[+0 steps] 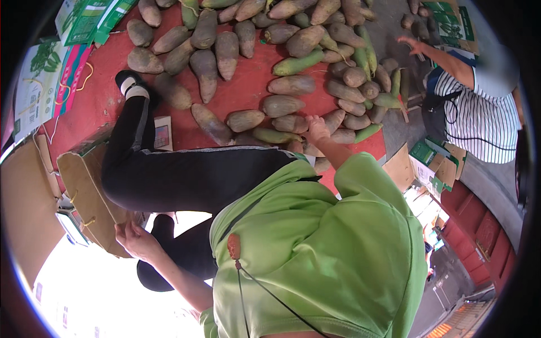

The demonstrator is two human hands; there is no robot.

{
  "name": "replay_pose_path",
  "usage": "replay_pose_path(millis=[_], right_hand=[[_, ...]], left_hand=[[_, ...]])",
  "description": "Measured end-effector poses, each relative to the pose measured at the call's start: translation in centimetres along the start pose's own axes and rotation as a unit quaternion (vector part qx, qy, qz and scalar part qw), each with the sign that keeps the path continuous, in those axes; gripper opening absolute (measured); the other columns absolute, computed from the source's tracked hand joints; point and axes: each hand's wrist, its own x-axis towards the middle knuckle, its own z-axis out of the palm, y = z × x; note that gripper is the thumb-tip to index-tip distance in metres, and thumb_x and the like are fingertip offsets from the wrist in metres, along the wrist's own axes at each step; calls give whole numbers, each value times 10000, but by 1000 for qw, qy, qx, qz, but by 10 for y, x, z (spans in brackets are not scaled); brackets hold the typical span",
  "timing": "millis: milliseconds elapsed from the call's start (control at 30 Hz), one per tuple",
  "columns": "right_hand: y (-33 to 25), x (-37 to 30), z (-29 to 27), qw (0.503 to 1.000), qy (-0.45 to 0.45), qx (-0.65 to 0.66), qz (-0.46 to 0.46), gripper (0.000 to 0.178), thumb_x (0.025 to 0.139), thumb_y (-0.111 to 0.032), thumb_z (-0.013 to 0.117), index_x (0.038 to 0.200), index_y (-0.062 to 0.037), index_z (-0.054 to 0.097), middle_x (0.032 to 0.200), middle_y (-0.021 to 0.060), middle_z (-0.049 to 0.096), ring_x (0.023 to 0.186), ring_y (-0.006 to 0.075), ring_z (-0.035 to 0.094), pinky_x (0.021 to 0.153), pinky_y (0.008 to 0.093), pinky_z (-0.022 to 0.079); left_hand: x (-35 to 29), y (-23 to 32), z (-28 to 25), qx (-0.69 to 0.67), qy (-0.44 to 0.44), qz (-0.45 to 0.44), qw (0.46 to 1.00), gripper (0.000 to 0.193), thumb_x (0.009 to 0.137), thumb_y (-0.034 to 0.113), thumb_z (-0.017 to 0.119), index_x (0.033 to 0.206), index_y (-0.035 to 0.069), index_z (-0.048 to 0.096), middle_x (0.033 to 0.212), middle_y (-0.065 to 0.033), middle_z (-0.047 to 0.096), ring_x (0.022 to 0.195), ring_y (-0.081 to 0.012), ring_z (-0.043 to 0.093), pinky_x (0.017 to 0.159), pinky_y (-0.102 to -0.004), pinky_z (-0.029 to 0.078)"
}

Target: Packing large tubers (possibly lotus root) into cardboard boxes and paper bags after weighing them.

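Red matting (248,93) covers the ground under a wide spread of brownish, spindle-shaped roots, some green-tinged. My right hand (316,128) reaches down to the mat's near edge and closes over one of those roots (309,147); whether it is truly gripped I cannot tell. It looks heavy, stiff and rough-skinned, best taken around its thick middle. My left hand (138,241) pinches the rim of an open cardboard box (84,186) off the mat's left corner. My black trouser leg (180,174) crosses between them. Past the far right edge a person in a striped shirt (479,115) stretches a hand over more roots beside green-printed cartons (445,19).
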Motion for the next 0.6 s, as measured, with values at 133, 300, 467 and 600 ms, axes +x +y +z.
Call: replay_pose_path(millis=[133,300,467,600], right_hand=[[-10,10,-7,998,-63,-16,-19,745,620,-263,796,1257,-92,449,1244,129,507,1202,307,450,972,405,413],[-16,15,0,996,-73,-37,-30,807,602,-263,812,1283,-99,413,1251,122,495,1206,308,445,979,441,395],[-21,17,10,996,-41,-69,28,768,605,-249,811,1257,-117,428,1213,114,478,1189,301,454,952,456,409],[-32,20,16,998,-25,-56,23,752,614,-223,803,1255,-123,424,1205,126,470,1178,302,461,934,450,423]], left_hand=[[-1,2,-2,-7,10,-11,1000,202,846,109,598,1021,62,689,1208,-137,552,1059,-299,580,840,-380,504],[-1,3,0,-39,15,-25,999,200,847,129,591,1012,96,701,1169,-140,565,1084,-301,565,850,-394,478],[5,17,-7,-40,-9,-52,998,206,840,117,602,1021,102,700,1220,-148,545,1057,-305,582,860,-403,481],[0,8,-10,-55,6,-53,997,192,830,105,613,994,59,701,1259,-142,535,1069,-297,571,906,-405,440]])
